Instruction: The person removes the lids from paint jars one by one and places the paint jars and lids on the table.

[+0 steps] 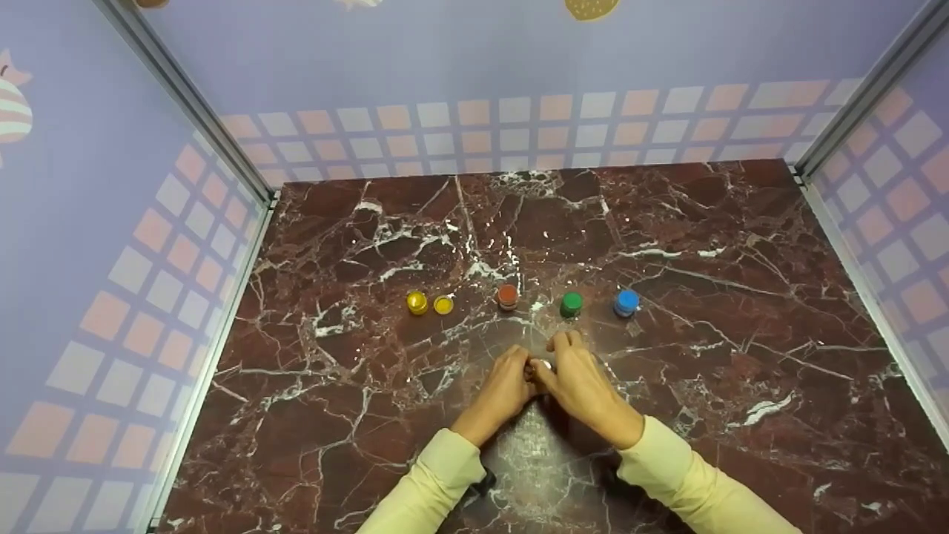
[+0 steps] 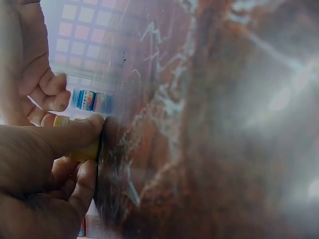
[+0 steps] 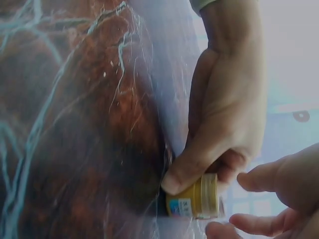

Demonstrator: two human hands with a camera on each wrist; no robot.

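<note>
Gripping a yellow jar (image 3: 190, 200) between thumb and fingers of the left hand (image 1: 506, 378), low at the table (image 1: 704, 415). Bears a white-and-blue label (image 3: 180, 207) with dark marks like characters, too blurred to read. Close by the jar's top with the right hand (image 1: 582, 378), bent and parted at the fingers; cannot tell whether touching. Farther back, in a row from the left: second jar (image 1: 417, 302), also yellow, yellow lid (image 1: 443, 305) just beside, then red jar (image 1: 507, 297), green jar (image 1: 571, 305), blue jar (image 1: 626, 303). On the last, a printed sticker (image 2: 88, 99), likewise illegible.
</note>
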